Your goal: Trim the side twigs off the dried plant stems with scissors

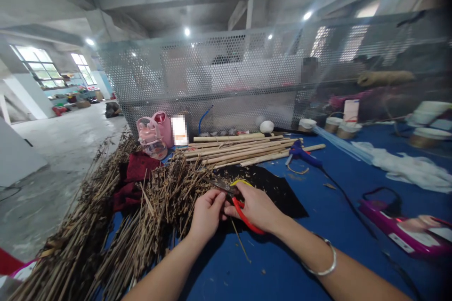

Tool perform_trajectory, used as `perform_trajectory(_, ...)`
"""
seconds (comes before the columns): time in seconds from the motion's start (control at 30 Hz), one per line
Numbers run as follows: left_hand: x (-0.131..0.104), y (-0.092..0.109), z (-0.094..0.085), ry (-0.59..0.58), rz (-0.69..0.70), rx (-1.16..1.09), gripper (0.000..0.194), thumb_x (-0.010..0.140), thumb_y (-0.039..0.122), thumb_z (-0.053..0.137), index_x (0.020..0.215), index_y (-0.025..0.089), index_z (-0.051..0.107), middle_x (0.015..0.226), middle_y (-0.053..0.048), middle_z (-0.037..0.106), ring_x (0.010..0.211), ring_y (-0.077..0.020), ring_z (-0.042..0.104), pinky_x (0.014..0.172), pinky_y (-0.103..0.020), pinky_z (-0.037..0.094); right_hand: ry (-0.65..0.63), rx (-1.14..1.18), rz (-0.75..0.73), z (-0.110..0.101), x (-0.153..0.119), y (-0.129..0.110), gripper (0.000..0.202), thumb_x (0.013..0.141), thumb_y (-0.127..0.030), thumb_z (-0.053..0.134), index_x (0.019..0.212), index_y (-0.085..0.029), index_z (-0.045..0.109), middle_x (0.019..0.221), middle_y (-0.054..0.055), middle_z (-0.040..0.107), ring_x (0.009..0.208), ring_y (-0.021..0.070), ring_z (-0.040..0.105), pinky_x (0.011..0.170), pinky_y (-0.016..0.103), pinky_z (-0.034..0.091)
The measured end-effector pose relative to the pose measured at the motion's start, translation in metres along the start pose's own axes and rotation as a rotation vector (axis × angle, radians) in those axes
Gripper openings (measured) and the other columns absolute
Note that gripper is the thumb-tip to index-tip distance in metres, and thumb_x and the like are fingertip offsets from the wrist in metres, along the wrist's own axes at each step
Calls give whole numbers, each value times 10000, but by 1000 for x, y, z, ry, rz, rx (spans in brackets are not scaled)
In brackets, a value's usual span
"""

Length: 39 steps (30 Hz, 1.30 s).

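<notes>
My right hand [259, 207] is closed round a pair of scissors [248, 221] with one red and one yellow handle. The dark blades point left, just above my left hand [206, 214]. Its thumb and finger are pinched together, and a thin dried stem [242, 243] slants down from between the two hands. The far end of that stem is hidden by my fingers. Left of my hands lies a thick heap of dried brown stalks [165, 193]. Behind them a black sheet [287, 193] carries scattered plant bits.
Pale sticks [243, 149] lie across the blue table [307, 254] at the back. A blue glue gun [303, 153] trails its cable rightward. A purple device [391, 230], white plastic [416, 164], pink bag [164, 129] and dark red cloth [141, 167] surround the workspace.
</notes>
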State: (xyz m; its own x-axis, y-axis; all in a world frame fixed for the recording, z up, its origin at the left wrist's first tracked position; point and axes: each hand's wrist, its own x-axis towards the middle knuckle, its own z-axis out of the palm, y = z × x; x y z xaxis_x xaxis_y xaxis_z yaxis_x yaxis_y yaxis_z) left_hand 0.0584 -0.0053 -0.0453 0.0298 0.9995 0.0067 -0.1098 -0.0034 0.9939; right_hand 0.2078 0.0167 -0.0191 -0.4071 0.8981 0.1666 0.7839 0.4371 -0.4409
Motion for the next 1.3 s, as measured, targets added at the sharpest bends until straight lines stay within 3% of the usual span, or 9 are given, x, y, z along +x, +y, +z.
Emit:
perform_trajectory(0.23,2,-1,-4,8,20,32,292,742,410,533,801,128,580,527,19,537,429,-68,459,370,-153,373,-30,-68,89,-2,2,1,383,693,-590,518,705,-208,488,655,0,593,601,153,546,500,228,264)
perform_trajectory(0.6,4,-6,-4,51,76,56,301,727,427,542,715,127,542,557,21,530,398,-50,425,345,-153,354,60,-58,-20,2,-3,-3,435,643,-577,580,818,-189,492,792,45,584,693,170,535,567,232,300)
perform_trajectory(0.87,6,-5,-8,27,115,63,301,734,429,535,766,131,567,523,33,520,399,-52,419,346,-148,344,35,-65,69,8,0,-1,396,689,-595,523,750,-204,508,692,24,596,621,161,543,518,231,274)
perform_trajectory(1.17,7,-7,-8,42,93,22,279,730,412,537,717,133,529,559,19,541,432,-70,491,360,-156,369,65,-94,-27,7,-3,1,449,618,-593,593,810,-200,494,798,33,596,659,154,545,539,221,301)
perform_trajectory(1.3,8,-7,-9,40,120,37,279,732,409,534,691,134,527,544,24,528,407,-59,458,348,-152,359,50,-74,16,8,-2,-1,423,663,-598,551,812,-204,507,761,26,600,654,153,545,535,222,293)
